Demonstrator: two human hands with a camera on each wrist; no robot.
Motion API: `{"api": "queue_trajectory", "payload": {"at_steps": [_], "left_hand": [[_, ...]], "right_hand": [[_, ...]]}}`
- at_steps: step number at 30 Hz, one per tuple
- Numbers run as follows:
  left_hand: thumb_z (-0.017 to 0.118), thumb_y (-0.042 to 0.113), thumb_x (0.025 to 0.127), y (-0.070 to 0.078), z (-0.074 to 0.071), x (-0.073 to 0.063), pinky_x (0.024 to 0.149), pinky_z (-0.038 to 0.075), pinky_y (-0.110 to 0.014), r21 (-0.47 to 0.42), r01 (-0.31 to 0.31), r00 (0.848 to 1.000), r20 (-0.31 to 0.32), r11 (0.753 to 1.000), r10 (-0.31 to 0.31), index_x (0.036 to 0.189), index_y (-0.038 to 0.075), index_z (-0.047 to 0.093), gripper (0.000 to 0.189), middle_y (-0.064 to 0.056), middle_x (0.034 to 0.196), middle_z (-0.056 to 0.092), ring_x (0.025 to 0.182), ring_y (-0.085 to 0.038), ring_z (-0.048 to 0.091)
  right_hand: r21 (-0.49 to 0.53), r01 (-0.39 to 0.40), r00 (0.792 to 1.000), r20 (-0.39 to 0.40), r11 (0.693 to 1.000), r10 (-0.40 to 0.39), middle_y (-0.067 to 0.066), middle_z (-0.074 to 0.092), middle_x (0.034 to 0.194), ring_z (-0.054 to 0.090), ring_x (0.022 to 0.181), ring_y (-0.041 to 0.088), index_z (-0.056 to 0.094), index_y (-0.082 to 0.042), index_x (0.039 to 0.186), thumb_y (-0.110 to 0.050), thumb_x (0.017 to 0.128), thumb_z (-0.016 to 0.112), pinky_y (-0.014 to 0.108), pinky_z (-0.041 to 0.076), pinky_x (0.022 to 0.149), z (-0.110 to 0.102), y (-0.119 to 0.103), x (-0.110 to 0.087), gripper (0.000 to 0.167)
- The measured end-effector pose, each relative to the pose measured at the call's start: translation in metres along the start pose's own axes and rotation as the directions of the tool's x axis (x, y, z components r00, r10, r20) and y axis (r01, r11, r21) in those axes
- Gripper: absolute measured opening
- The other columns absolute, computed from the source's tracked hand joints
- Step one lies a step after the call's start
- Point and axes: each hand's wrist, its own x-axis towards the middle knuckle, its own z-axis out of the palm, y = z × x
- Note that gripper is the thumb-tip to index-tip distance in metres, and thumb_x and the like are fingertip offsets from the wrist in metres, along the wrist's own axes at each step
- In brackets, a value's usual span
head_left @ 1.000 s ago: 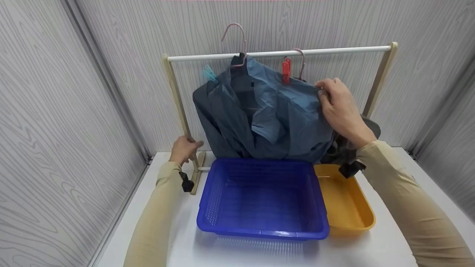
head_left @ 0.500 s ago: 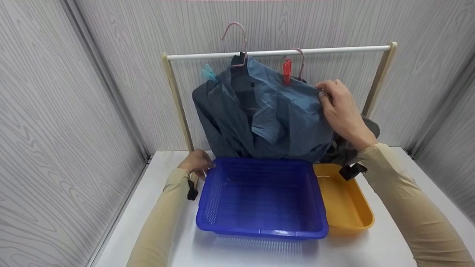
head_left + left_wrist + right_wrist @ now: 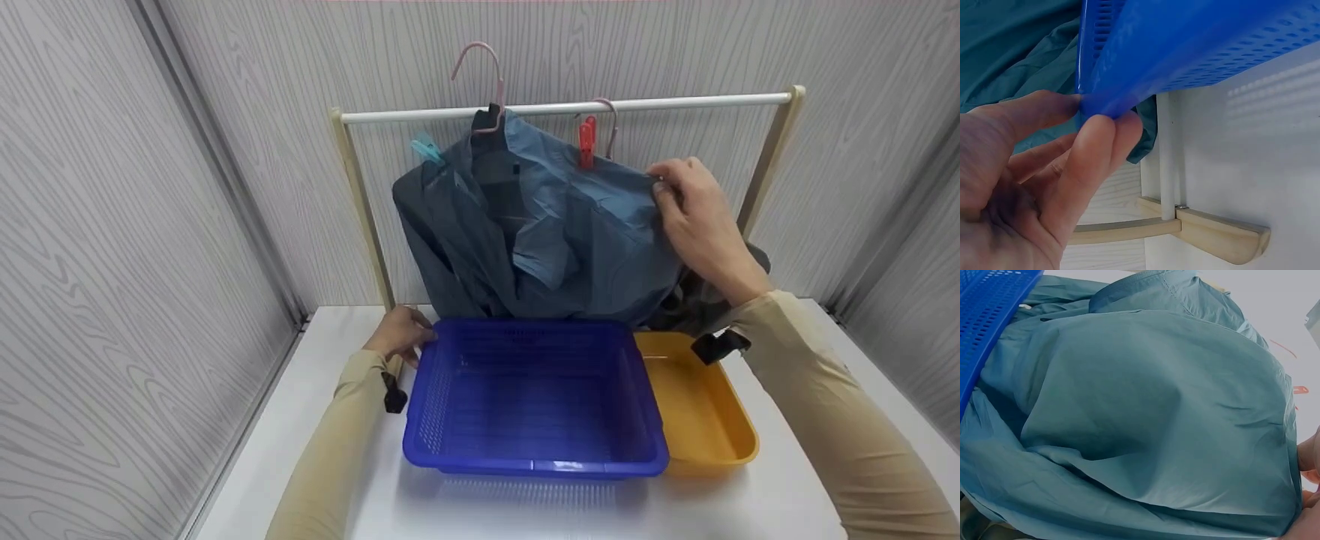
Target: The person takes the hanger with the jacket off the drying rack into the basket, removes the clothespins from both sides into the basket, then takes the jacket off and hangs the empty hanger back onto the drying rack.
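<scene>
The right hand (image 3: 705, 225) has its fingers clamped on the shoulder of the blue shirt (image 3: 622, 262), before the white rail (image 3: 705, 103), likely to spread it (the pink hanger (image 3: 500, 86) pokes above); the left hand (image 3: 397, 334) pinches the blue basket (image 3: 480, 464), perhaps for steadiness.

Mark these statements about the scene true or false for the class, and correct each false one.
1. The left hand holds the rim of the perforated blue basket. True.
2. The right hand holds the blue basket too. False: it pinches the blue shirt.
3. Two pink hanger hooks show at the white rail. True.
4. In the head view, the red clothespin is left of the turquoise clothespin. False: it is to the right.
5. In the head view, the orange tray is right of the basket. True.
</scene>
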Motion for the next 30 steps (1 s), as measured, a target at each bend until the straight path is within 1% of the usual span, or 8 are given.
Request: {"api": "queue_trajectory", "payload": {"at_steps": [3,8,13,18,23,26,30], "left_hand": [[0.069,0.004,0.086,0.000,0.001,0.000,0.048,0.055,-0.032,0.017,-0.013,1.000,-0.006,1.000,0.013,0.110,-0.010,0.066,0.028,-0.018,0.082,0.065,0.049,-0.021,0.064],[0.071,0.004,0.085,-0.002,0.002,-0.001,0.047,0.054,-0.032,0.029,-0.033,0.999,-0.024,0.999,0.033,0.106,-0.009,0.067,0.025,-0.017,0.079,0.066,0.048,-0.020,0.064],[0.072,0.004,0.085,-0.002,0.001,-0.001,0.048,0.054,-0.032,0.031,-0.035,0.999,-0.038,0.999,0.037,0.105,-0.009,0.068,0.024,-0.016,0.078,0.067,0.045,-0.017,0.062],[0.072,0.004,0.084,-0.003,0.002,-0.002,0.046,0.053,-0.030,0.018,-0.047,0.998,-0.039,0.999,0.047,0.105,-0.009,0.068,0.025,-0.016,0.076,0.068,0.043,-0.016,0.061],[0.073,0.004,0.083,-0.004,0.001,-0.002,0.043,0.051,-0.027,0.021,-0.078,0.995,-0.053,0.997,0.079,0.102,-0.009,0.068,0.023,-0.015,0.071,0.067,0.042,-0.015,0.060],[0.073,0.004,0.083,-0.004,0.001,-0.001,0.045,0.053,-0.030,0.038,-0.097,0.993,-0.056,0.995,0.100,0.101,-0.009,0.068,0.023,-0.015,0.071,0.068,0.043,-0.017,0.062],[0.073,0.005,0.084,-0.004,0.001,0.000,0.050,0.055,-0.035,0.031,-0.091,0.994,-0.050,0.995,0.093,0.103,-0.010,0.067,0.025,-0.015,0.073,0.068,0.047,-0.021,0.064]], "right_hand": [[-0.008,0.005,1.000,-0.006,1.000,-0.005,0.011,0.050,0.096,0.041,0.084,0.018,0.063,-0.001,0.116,-0.010,0.103,0.046,0.033,0.030,0.075,-0.003,-0.003,0.000,0.023],[-0.012,0.018,0.999,-0.029,1.000,-0.018,0.010,0.051,0.096,0.042,0.085,0.015,0.064,-0.001,0.114,-0.009,0.103,0.047,0.031,0.030,0.075,-0.010,-0.009,0.000,0.022],[-0.015,0.029,0.998,-0.050,0.999,-0.029,0.010,0.053,0.098,0.043,0.087,0.013,0.065,-0.001,0.115,-0.007,0.101,0.049,0.028,0.031,0.076,-0.017,-0.017,-0.006,0.022],[-0.003,0.046,0.998,-0.044,0.999,-0.046,0.008,0.053,0.096,0.043,0.085,0.012,0.065,-0.002,0.116,-0.008,0.102,0.049,0.026,0.031,0.075,-0.026,-0.025,-0.021,0.022],[0.040,0.058,0.998,-0.041,0.998,-0.056,0.007,0.056,0.098,0.045,0.087,0.012,0.066,-0.003,0.115,-0.007,0.102,0.050,0.024,0.032,0.077,-0.036,-0.027,-0.040,0.022],[0.079,0.038,0.999,-0.039,0.996,-0.035,0.006,0.058,0.102,0.046,0.091,0.011,0.067,-0.003,0.115,-0.005,0.101,0.051,0.023,0.033,0.080,-0.041,-0.021,-0.051,0.021],[0.111,-0.015,1.000,-0.022,0.994,0.018,0.006,0.057,0.104,0.046,0.093,0.012,0.066,-0.001,0.116,-0.004,0.101,0.051,0.021,0.032,0.081,-0.046,-0.010,-0.066,0.021]]}}
